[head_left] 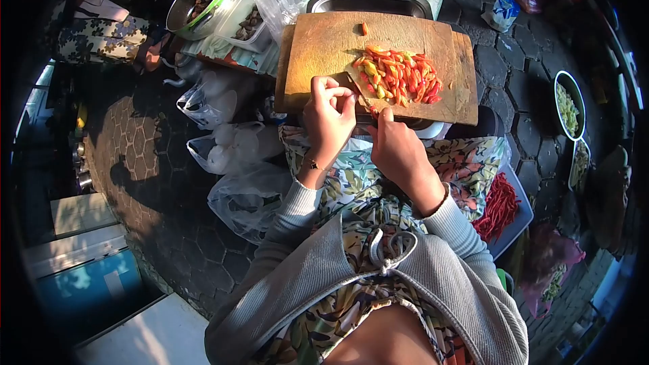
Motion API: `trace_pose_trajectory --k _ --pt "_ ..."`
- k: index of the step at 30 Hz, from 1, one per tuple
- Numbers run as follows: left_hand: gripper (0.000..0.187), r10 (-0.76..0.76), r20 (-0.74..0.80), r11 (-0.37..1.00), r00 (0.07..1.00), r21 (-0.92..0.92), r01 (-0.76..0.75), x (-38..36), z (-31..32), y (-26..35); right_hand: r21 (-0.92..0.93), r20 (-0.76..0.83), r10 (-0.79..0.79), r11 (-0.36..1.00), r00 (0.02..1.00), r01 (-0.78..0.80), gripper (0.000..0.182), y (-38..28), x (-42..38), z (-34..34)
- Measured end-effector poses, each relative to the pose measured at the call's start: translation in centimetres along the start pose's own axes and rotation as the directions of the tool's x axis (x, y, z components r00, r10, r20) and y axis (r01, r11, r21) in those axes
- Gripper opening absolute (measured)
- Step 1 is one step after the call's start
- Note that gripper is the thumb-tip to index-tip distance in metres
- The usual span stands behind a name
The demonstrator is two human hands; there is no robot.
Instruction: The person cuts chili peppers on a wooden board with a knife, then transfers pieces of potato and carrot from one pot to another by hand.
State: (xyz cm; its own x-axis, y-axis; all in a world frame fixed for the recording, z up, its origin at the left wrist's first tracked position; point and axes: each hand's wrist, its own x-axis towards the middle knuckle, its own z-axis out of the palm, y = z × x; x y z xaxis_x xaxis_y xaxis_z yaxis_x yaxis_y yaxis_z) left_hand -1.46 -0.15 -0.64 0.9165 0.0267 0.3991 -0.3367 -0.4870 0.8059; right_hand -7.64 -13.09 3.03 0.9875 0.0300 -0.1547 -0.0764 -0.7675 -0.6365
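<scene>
One person, seated, seen from above by the head camera. One wooden cutting board (pixel 318 47) lies ahead of the knees, over a dark metal tray (pixel 368 2) whose rim shows behind it. On the board's right half sits one heap of small chilies (pixel 399 76), red, orange and a few yellow-green; too many and too tightly packed to count. One lone red piece (pixel 364 28) lies apart near the board's far edge.

Left hand (pixel 329 116): at the board's near edge, fingers curled in, thumb and fingertips pressed together; what the grip pinches is too small to make out. One thin bracelet (pixel 314 163) on that wrist.

Right hand (pixel 399 149): just beside the left, fingers folded under, thumb pointing toward the heap. It appears to clasp a knife handle; a pale blade (pixel 356 76) lies under the heap's left side. Grip closed.

Around: one tray at the right knee holding a bundle of long red chilies (pixel 499 207). Two bowls of pale green matter on the paving at right, one white-rimmed (pixel 569 107), one partly cut off below it (pixel 579 162). One green-rimmed pot (pixel 201 1) at upper left beside a clear plastic tub (pixel 260 10). Three clear plastic bags (pixel 236 149) on the hexagonal paving left of the knees.
</scene>
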Motion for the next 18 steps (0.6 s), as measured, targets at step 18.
trace_pose_trajectory --k 18 --pt "0.032 0.083 -0.035 0.989 0.996 0.127 -0.078 0.1 -1.3 0.7 -0.065 -0.057 -0.051 0.997 0.997 0.048 0.024 2.0 -5.5 -3.3"
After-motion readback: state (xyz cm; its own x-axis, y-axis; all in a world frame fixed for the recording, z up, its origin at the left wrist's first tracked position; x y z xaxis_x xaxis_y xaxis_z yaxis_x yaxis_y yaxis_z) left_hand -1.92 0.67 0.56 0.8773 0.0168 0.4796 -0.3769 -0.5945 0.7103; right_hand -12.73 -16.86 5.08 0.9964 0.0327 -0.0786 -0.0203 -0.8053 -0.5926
